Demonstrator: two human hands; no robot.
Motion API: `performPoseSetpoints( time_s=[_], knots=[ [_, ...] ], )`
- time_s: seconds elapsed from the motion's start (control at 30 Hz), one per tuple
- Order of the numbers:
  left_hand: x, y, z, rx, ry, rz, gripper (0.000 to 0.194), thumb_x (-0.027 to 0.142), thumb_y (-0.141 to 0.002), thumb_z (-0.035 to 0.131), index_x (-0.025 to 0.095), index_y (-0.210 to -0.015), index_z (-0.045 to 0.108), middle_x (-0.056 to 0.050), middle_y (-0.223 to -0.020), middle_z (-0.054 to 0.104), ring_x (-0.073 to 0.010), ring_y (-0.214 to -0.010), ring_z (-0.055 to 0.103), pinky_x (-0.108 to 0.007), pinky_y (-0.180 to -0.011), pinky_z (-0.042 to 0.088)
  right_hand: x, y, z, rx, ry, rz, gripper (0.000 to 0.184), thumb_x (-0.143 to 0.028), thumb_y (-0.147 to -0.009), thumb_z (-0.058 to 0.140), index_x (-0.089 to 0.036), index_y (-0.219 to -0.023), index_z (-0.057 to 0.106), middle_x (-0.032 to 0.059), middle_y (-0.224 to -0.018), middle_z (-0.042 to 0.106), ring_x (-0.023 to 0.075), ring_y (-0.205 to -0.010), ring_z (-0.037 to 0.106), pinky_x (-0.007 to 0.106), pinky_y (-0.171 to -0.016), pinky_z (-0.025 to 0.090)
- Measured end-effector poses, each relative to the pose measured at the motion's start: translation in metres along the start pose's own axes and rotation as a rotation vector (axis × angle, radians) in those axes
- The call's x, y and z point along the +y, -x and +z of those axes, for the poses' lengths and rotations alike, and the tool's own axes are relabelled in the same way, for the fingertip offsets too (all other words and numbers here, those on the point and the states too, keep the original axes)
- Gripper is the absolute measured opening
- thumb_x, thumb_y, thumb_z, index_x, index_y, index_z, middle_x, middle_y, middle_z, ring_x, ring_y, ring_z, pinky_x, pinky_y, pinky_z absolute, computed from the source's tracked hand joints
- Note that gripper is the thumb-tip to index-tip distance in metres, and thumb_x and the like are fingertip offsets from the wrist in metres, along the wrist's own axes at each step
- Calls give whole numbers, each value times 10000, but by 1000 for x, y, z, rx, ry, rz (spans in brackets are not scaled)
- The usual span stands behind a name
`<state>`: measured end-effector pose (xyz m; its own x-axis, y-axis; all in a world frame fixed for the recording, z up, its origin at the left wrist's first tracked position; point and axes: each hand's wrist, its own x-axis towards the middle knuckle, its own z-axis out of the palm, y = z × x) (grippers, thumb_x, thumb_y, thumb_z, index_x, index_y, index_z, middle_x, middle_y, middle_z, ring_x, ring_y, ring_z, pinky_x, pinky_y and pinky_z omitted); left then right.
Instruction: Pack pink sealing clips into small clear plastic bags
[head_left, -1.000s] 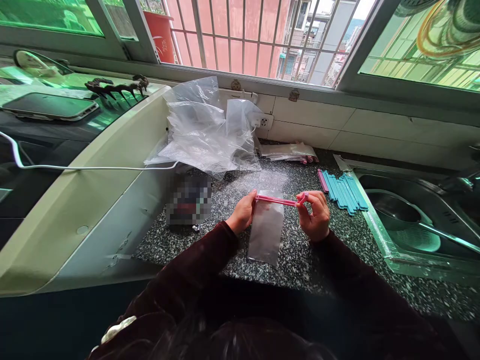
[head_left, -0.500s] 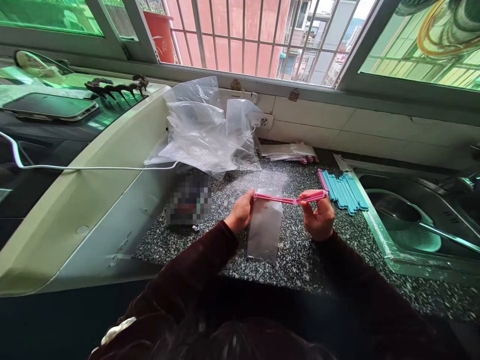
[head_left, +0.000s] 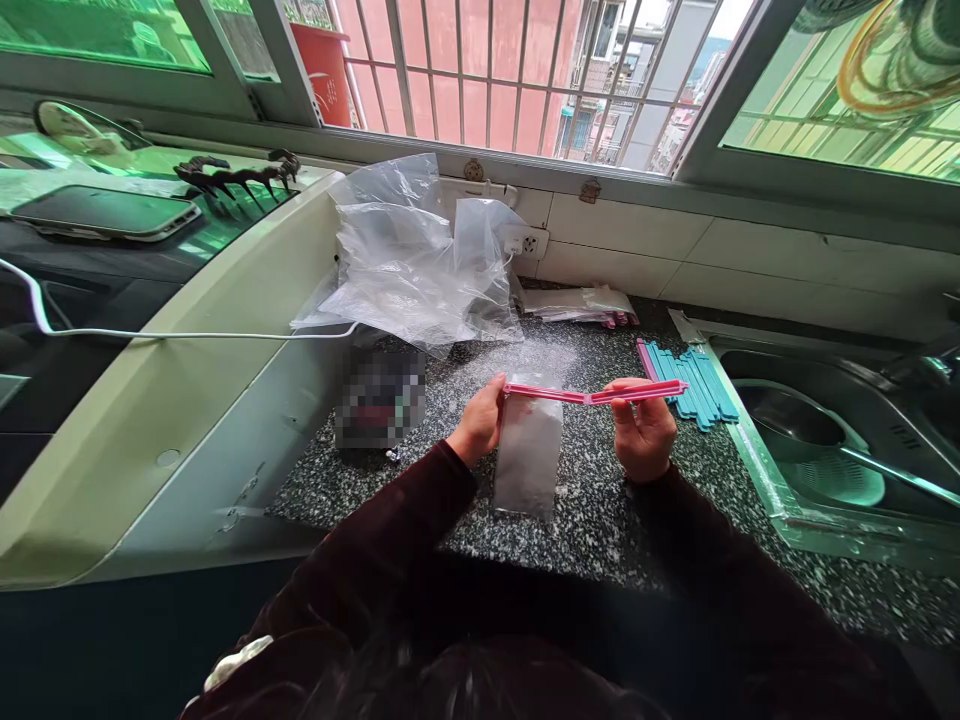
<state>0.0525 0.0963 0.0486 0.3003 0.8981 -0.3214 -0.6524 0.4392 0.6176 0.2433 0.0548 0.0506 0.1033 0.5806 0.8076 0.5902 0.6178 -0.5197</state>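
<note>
A long pink bag-sealing clip [head_left: 551,395] is spread wide at its hinge, which lies between my two hands. My left hand [head_left: 480,420] pinches the clip's left end along with the top of a clear plastic bag [head_left: 527,465]. The bag hangs below that half of the clip, above the speckled counter. Fingers of my right hand [head_left: 645,435] are closed round the clip's other half, whose tip sticks out to the right. Close by on the right lies a bunch of teal clips [head_left: 694,385] with a pink one along its left edge.
A heap of clear plastic bags [head_left: 412,270] stands at the back left, near a wall socket [head_left: 531,243]. Flat packets [head_left: 577,303] lie against the tiles. A sink [head_left: 757,470] with a pan is at right. A blurred-out item [head_left: 379,400] sits left of my left hand.
The clip's right half has swung outward from its folded position, opening the clip to the right. My right hand has shifted slightly right with it; my left hand keeps its hold.
</note>
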Motion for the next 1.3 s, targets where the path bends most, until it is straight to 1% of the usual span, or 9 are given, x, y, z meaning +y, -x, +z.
performPoseSetpoints(
  time_s=[0.17, 0.27, 0.4, 0.6, 0.8, 0.9, 1.03, 1.2, 1.3],
  knots=[
    [1, 2, 2, -5, 20, -3, 366, 281, -877, 423, 94, -636, 625, -55, -542, 640, -135, -467, 581, -261, -557, 502, 1, 1, 1, 15, -79, 31, 132, -285, -859, 508, -193, -922, 578, 59, -866, 625, 191, -832, 609, 372, -756, 513],
    [3, 3, 3, -12, 29, -11, 391, 268, -889, 389, 88, -641, 631, -63, -550, 649, -139, -488, 594, -255, -552, 504, 2, 3, 2, 19, -122, 49, 125, -270, -857, 509, -194, -928, 579, 59, -876, 619, 188, -833, 606, 369, -758, 509],
    [5, 3, 3, 5, 20, -10, 396, 277, -888, 395, 98, -627, 634, -61, -556, 651, -136, -488, 594, -252, -548, 498, 4, 5, 3, 12, -158, 76, 125, -248, -856, 511, -194, -947, 578, 62, -899, 617, 189, -860, 603, 374, -778, 502],
    [5, 0, 0, 47, -5, 5, 394, 275, -879, 401, 113, -599, 624, -50, -511, 621, -139, -443, 560, -275, -544, 474, 4, 7, 5, -2, -153, 118, 153, -297, -878, 473, -190, -941, 563, 64, -902, 617, 180, -846, 606, 355, -751, 511],
    [6, 2, 2, 65, 4, 15, 400, 248, -887, 370, 124, -580, 593, -34, -494, 611, -130, -438, 548, -256, -520, 464, 2, 7, 6, 7, -215, 139, 132, -278, -874, 489, -194, -942, 564, 55, -913, 613, 167, -840, 607, 333, -743, 504],
    [7, 3, 2, 56, 4, 8, 382, 274, -878, 398, 126, -580, 585, -33, -498, 608, -128, -436, 540, -254, -512, 455, 1, 7, 7, 20, -230, 151, 133, -282, -870, 498, -198, -948, 565, 47, -905, 617, 160, -812, 608, 327, -731, 503],
    [7, 2, 1, 32, 11, 12, 352, 303, -859, 437, 126, -589, 577, -30, -496, 600, -128, -437, 540, -252, -503, 447, 0, 6, 9, 36, -251, 173, 131, -293, -865, 508, -199, -934, 566, 39, -885, 617, 143, -744, 600, 299, -671, 501],
    [8, 2, 0, 25, 25, 22, 367, 287, -874, 397, 120, -604, 581, -31, -492, 600, -126, -431, 541, -246, -489, 439, 1, 6, 10, 45, -276, 184, 125, -291, -859, 520, -201, -926, 576, 27, -868, 608, 110, -658, 559, 257, -596, 469],
    [9, 3, 1, 25, 22, 22, 367, 298, -870, 410, 113, -604, 584, -35, -492, 601, -126, -429, 541, -243, -488, 439, 1, 7, 11, 48, -273, 213, 135, -312, -858, 522, -203, -918, 575, 21, -869, 602, 99, -620, 534, 254, -585, 461]
  ],
)
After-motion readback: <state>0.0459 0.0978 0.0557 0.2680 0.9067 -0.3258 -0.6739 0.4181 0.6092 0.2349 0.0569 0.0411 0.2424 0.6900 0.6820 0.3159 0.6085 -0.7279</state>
